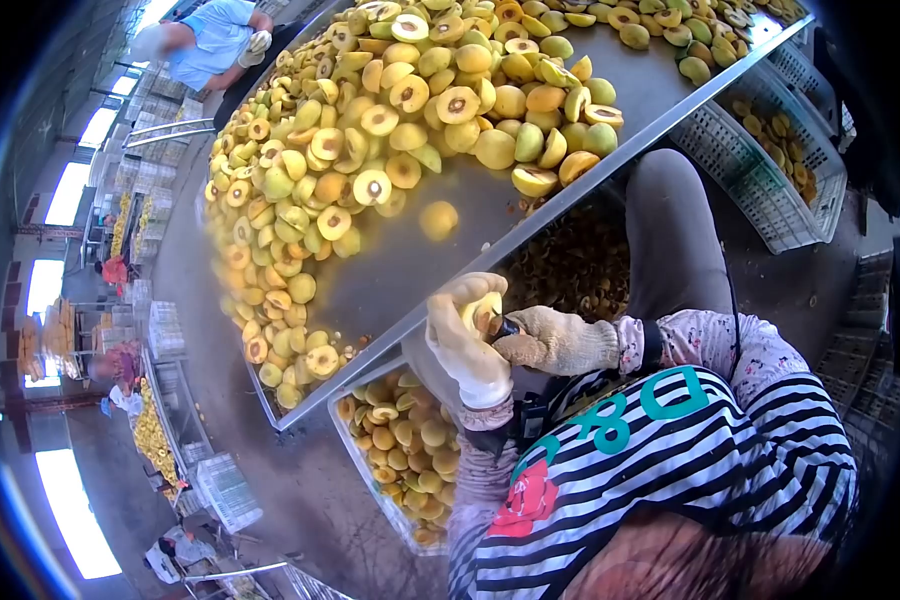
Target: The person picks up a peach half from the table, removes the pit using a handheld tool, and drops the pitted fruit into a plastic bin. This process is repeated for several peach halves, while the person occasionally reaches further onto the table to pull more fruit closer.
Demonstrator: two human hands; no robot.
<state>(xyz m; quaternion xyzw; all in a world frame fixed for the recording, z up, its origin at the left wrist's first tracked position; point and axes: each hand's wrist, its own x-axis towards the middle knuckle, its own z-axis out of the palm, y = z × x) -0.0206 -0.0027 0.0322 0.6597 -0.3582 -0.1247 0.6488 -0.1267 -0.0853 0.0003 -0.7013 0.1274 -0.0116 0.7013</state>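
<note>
My left hand, in a pale glove with a white palm, is closed around a yellow peach half. My right hand, in a beige knitted glove, grips a small pitting tool with a dark handle. The tool's tip is at the peach half, partly hidden by fingers and fruit. Both hands are close together by the near metal edge of the table. Beyond them, many peach halves lie heaped on the table, several with stones showing. A single peach half lies apart from the heap.
Below my left forearm stands a crate of peach halves. Dark scraps lie under the table edge by my knee. Another crate holding fruit stands at the right. Across the table is a gloved co-worker. A fruit-laden table stands farther left.
</note>
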